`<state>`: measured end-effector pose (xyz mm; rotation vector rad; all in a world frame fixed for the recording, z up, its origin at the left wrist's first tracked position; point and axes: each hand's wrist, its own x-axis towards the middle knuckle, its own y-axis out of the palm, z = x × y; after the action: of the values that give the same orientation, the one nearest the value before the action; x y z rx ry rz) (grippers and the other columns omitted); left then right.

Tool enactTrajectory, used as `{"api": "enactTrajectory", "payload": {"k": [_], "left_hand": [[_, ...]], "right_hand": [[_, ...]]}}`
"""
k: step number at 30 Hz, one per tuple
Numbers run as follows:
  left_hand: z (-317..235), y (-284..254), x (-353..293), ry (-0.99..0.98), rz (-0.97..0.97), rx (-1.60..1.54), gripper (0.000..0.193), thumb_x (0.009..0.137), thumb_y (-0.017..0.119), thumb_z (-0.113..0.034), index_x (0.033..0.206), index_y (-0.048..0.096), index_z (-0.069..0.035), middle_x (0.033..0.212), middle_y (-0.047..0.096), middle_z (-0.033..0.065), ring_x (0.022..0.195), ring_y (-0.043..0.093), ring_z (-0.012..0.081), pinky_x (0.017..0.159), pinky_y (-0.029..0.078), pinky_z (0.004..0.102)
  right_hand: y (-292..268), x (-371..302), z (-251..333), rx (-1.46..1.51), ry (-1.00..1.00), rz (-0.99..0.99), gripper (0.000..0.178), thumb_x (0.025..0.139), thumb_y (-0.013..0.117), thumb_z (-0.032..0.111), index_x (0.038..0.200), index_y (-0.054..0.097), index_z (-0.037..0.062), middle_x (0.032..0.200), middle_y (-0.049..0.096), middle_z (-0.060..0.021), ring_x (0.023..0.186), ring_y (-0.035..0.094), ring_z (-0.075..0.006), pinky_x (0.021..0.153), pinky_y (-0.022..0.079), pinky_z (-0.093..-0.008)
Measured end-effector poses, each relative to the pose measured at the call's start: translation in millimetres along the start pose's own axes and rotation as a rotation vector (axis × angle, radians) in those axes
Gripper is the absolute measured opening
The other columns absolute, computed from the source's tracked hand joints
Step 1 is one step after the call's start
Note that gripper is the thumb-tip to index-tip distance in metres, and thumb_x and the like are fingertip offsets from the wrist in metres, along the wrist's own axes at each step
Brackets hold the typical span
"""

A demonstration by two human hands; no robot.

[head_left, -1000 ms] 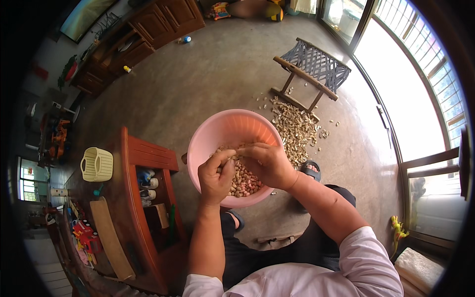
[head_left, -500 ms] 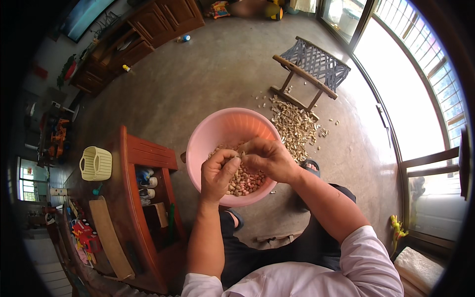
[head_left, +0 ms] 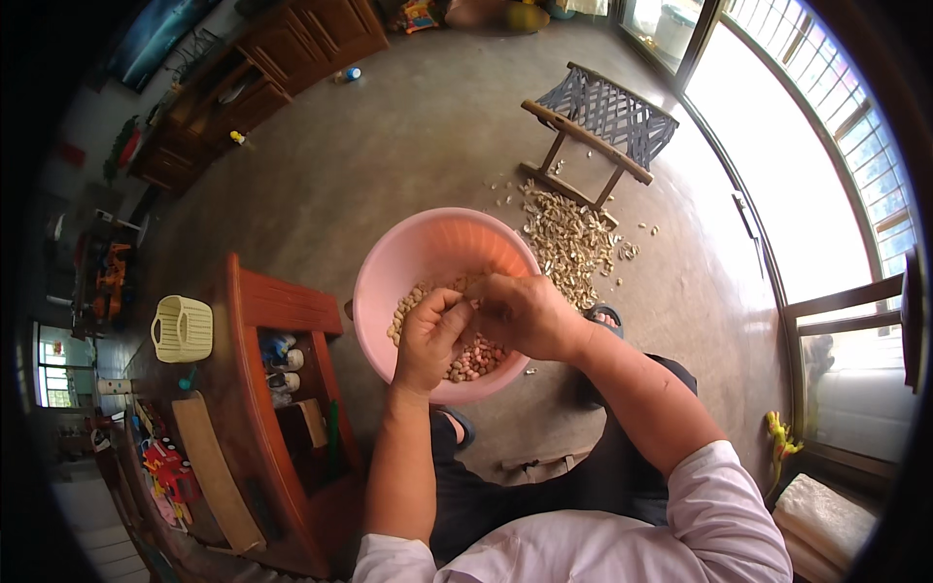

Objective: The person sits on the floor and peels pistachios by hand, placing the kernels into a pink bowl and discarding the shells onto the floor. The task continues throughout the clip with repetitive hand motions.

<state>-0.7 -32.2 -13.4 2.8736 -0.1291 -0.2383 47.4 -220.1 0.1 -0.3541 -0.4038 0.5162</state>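
Note:
A pink plastic basin (head_left: 394, 267) stands on the floor between my feet, holding unshelled peanuts (head_left: 413, 299) on its left side and pinkish shelled kernels (head_left: 478, 360) nearer me. Above it my two hands meet at the fingertips. My left hand (head_left: 428, 335) pinches a small peanut between thumb and forefinger, mostly covered by the fingers. My right hand (head_left: 533, 313) is curled in from the right, its thumb and fingers closed against the same peanut. Just past the basin on the right lies a heap of empty peanut shells (head_left: 569, 243).
A folding stool (head_left: 607, 117) with a woven grey seat stands beyond the shells. To my left is a reddish wooden table (head_left: 287, 291) with a shelf, bearing a pale yellow basket (head_left: 183, 330) and a red toy truck (head_left: 167, 466). A glass sliding door (head_left: 748, 214) runs along the right.
My hands stay together over the basin; the right hand has rolled inward, its fingers curling more tightly over the left fingertips. The whole view has shifted slightly.

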Motion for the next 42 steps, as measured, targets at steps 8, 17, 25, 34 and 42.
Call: {"api": "enactTrajectory", "payload": {"k": [8,17,25,34,42], "left_hand": [[4,-7,1,-0.055,0.011,-0.010,0.018,0.105,0.058,-0.025,0.102,0.061,-0.007,0.073,0.058,-0.0047,0.053,0.045,0.0004,0.045,0.031,0.0171],[0,-3,0,0.010,-0.026,-0.178,0.017,0.103,0.060,-0.019,0.104,0.063,-0.002,0.072,0.059,0.0004,0.048,0.039,0.0029,0.044,0.030,0.0173],[-5,1,-1,-0.011,0.037,-0.324,0.018,0.105,0.055,-0.019,0.104,0.062,-0.002,0.066,0.053,-0.0009,0.046,0.036,0.0037,0.043,0.029,0.0191],[11,32,8,0.080,0.079,-0.186,0.015,0.104,0.059,-0.021,0.105,0.063,-0.006,0.067,0.055,-0.0001,0.047,0.038,0.0046,0.043,0.029,0.0198],[48,75,19,0.320,0.173,0.487,0.018,0.098,0.060,-0.006,0.114,0.066,-0.002,0.074,0.065,0.0040,0.068,0.063,0.0147,0.068,0.053,0.0301]], "right_hand": [[8,0,-8,0.179,0.079,-0.024,0.022,0.083,0.076,0.011,0.100,0.066,0.0013,0.075,0.070,-0.0114,0.065,0.070,-0.0241,0.062,0.055,-0.0352],[-2,5,4,0.028,0.031,0.040,0.025,0.082,0.075,0.005,0.106,0.069,0.0049,0.085,0.075,-0.0052,0.075,0.071,-0.0128,0.071,0.058,-0.0283],[-9,6,7,0.160,0.018,0.027,0.021,0.082,0.072,0.002,0.103,0.070,0.0016,0.086,0.074,-0.0062,0.078,0.071,-0.0125,0.073,0.058,-0.0272],[-32,3,-6,0.590,0.148,-0.194,0.015,0.092,0.066,0.003,0.104,0.070,-0.0041,0.089,0.073,-0.0041,0.082,0.069,-0.0086,0.078,0.057,-0.0250],[-51,0,-13,0.549,0.105,-0.233,0.019,0.098,0.064,0.005,0.114,0.066,-0.0047,0.098,0.073,-0.0070,0.087,0.069,-0.0111,0.077,0.054,-0.0245]]}}
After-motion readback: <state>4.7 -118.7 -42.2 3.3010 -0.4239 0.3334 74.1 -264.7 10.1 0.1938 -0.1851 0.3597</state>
